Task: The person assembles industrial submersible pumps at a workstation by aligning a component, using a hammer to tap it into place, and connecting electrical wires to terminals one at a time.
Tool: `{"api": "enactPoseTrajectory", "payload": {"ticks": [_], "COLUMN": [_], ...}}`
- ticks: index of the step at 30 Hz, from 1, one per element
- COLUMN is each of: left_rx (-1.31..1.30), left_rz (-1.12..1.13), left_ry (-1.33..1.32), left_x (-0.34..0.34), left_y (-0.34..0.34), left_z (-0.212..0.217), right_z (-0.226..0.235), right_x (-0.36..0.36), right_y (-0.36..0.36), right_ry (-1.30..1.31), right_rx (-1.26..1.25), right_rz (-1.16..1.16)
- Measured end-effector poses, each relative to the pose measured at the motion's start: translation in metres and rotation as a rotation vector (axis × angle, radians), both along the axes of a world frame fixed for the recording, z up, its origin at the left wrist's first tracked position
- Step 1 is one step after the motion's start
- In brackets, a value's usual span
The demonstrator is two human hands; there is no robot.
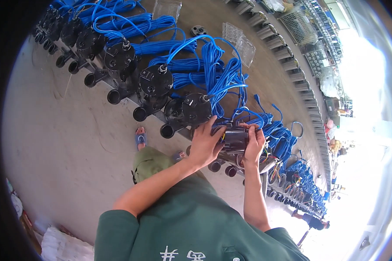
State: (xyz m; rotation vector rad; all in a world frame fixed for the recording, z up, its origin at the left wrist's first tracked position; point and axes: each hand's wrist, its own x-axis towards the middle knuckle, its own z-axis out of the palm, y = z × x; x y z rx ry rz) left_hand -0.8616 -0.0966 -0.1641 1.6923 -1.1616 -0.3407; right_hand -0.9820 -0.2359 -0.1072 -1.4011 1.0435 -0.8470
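A glossy black cylindrical housing (236, 140) lies between my two hands at the table's near edge. My left hand (206, 142) is closed over its left end, near a bit of yellow wire. My right hand (254, 145) grips the right end, thumb and fingers against the side. Just to the left of my left hand stands a black pump body (197, 108) with a round lid and a side outlet. From its lid a blue cable (226, 90) runs off to the right. The underside of the held housing is hidden by my hands.
More black pump bodies (156, 81) line the table edge toward the far left, beside coiled blue cable bundles (178, 64). Clear plastic trays (239, 43) and a round metal part (199, 30) lie on the brown table (270, 74). Metal cylinders (292, 65) line its far side. Another person (313, 221) is at lower right.
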Motion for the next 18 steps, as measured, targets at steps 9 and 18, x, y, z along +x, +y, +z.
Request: {"api": "enactPoseTrajectory", "payload": {"ticks": [9, 18], "left_rx": [0.116, -0.027], "left_rz": [-0.192, -0.343], "left_ry": [0.034, 0.556], "left_x": [0.012, 0.041], "left_y": [-0.001, 0.019], "left_z": [0.0, -0.016], "right_z": [0.004, 0.0], "right_x": [0.013, 0.018], "right_y": [0.009, 0.007], "right_ry": [0.322, 0.423], "right_rx": [-0.23, -0.278], "right_rz": [-0.01, -0.019]}}
